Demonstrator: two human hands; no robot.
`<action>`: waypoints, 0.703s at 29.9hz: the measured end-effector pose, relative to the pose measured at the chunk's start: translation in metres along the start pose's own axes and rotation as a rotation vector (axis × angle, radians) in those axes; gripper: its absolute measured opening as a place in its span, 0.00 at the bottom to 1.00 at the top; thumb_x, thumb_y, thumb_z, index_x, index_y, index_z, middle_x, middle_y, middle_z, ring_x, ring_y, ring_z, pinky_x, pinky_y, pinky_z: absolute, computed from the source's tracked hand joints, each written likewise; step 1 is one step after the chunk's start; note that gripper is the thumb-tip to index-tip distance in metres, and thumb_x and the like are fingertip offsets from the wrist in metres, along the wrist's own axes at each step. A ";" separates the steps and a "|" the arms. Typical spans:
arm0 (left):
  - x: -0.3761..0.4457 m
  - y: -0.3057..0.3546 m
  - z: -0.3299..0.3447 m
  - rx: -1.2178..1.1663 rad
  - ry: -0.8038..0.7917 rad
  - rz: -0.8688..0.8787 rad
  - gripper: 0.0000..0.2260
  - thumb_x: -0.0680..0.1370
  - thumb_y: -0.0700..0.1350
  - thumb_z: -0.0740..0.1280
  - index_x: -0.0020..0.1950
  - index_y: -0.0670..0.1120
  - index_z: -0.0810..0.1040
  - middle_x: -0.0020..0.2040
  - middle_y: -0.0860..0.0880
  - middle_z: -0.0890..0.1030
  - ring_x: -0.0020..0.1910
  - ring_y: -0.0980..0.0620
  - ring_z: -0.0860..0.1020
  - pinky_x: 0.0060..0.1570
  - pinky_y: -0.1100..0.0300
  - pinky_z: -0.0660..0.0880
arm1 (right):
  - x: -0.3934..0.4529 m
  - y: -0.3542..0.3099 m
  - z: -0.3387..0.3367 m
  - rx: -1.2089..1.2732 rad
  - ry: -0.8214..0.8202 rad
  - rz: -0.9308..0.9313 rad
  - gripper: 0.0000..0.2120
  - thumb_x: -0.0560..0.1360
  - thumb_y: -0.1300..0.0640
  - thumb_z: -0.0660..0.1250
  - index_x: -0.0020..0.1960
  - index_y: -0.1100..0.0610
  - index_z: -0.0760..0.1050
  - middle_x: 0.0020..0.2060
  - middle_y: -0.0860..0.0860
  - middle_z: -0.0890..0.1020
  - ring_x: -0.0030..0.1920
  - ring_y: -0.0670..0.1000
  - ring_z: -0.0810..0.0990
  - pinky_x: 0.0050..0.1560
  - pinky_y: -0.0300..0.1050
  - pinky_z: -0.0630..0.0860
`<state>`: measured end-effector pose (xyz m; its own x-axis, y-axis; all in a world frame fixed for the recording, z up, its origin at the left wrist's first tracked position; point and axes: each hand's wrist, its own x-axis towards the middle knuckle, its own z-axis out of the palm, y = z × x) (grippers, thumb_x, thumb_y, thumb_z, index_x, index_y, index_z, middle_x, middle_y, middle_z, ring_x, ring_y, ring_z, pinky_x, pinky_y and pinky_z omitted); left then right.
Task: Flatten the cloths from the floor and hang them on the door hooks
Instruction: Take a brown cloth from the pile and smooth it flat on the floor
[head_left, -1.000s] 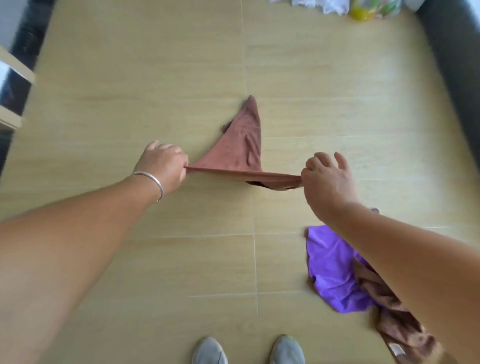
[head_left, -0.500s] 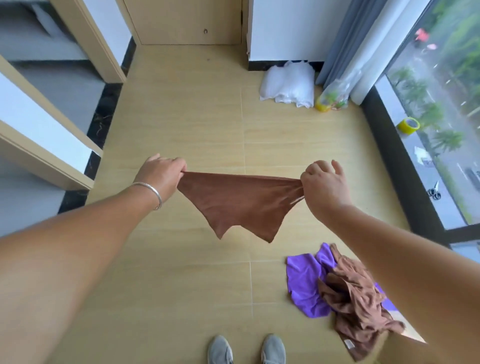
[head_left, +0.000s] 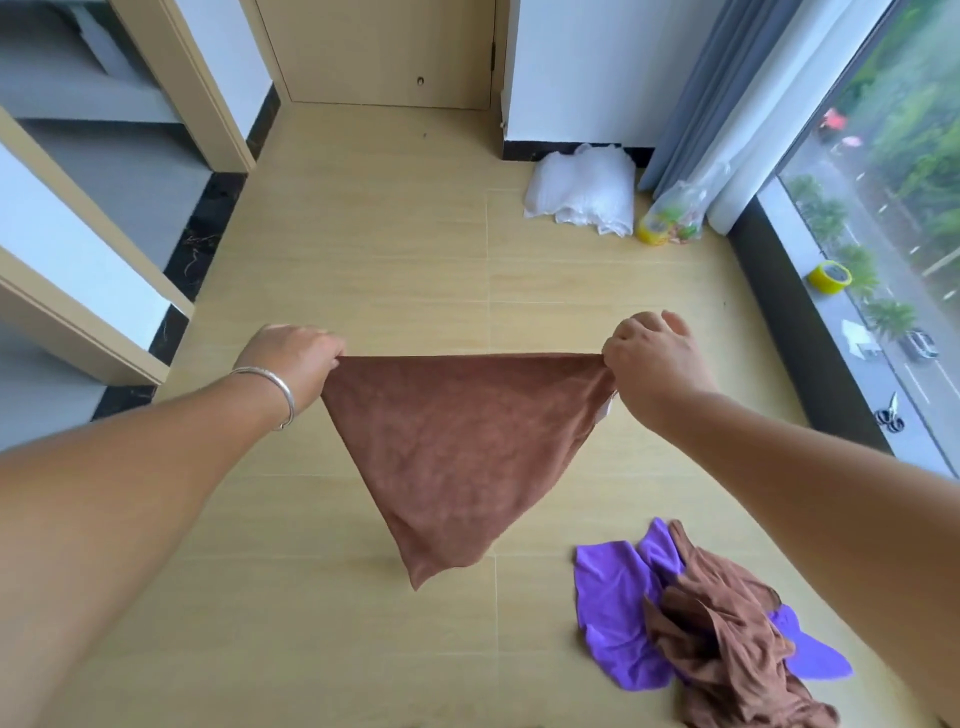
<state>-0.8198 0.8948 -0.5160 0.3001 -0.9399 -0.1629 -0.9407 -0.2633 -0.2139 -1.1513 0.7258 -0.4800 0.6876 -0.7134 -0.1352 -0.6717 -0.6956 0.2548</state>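
A brown cloth (head_left: 457, 447) hangs in the air in front of me, stretched flat along its top edge and tapering to a point below. My left hand (head_left: 291, 361), with a silver bangle on the wrist, pinches its left corner. My right hand (head_left: 654, 358) pinches its right corner, where a small white label shows. On the floor at the lower right lie a purple cloth (head_left: 613, 618) and a crumpled brown cloth (head_left: 727, 644) on top of it. A wooden door (head_left: 384, 52) stands at the far end; no hooks are in view.
A white bundle (head_left: 582, 192) and a plastic bag with a yellow item (head_left: 670, 218) sit by the grey curtain (head_left: 727, 93). A yellow tape roll (head_left: 830, 277) and scissors (head_left: 889, 415) lie on the window sill at right. Wooden frames (head_left: 93, 322) stand at left.
The brown cloth went from stretched forward over the floor to hanging down flat between my hands. My view tilted up, bringing the door, wall and window into sight.
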 end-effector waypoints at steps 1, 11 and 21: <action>0.007 -0.002 0.016 0.022 -0.013 -0.005 0.08 0.81 0.43 0.59 0.52 0.50 0.78 0.48 0.50 0.80 0.47 0.46 0.78 0.40 0.58 0.66 | 0.008 -0.003 0.014 -0.001 0.003 -0.003 0.13 0.76 0.61 0.58 0.54 0.50 0.78 0.55 0.48 0.77 0.64 0.51 0.68 0.69 0.48 0.59; 0.050 -0.052 0.030 -0.094 0.166 -0.106 0.08 0.80 0.43 0.62 0.52 0.49 0.81 0.45 0.42 0.81 0.44 0.39 0.78 0.39 0.55 0.70 | 0.077 -0.015 0.038 -0.013 0.302 0.099 0.09 0.77 0.60 0.62 0.52 0.54 0.81 0.52 0.53 0.79 0.59 0.57 0.71 0.63 0.52 0.64; 0.021 -0.077 -0.038 -0.126 0.323 -0.125 0.08 0.80 0.44 0.62 0.50 0.51 0.81 0.42 0.46 0.82 0.42 0.41 0.77 0.37 0.55 0.69 | 0.076 -0.004 -0.026 0.044 0.446 0.070 0.09 0.78 0.59 0.61 0.53 0.55 0.79 0.52 0.53 0.78 0.59 0.57 0.71 0.64 0.51 0.62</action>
<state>-0.7467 0.8872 -0.4666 0.3678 -0.9134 0.1743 -0.9179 -0.3866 -0.0891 -1.0887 0.6767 -0.4668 0.6850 -0.6595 0.3095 -0.7254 -0.6565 0.2067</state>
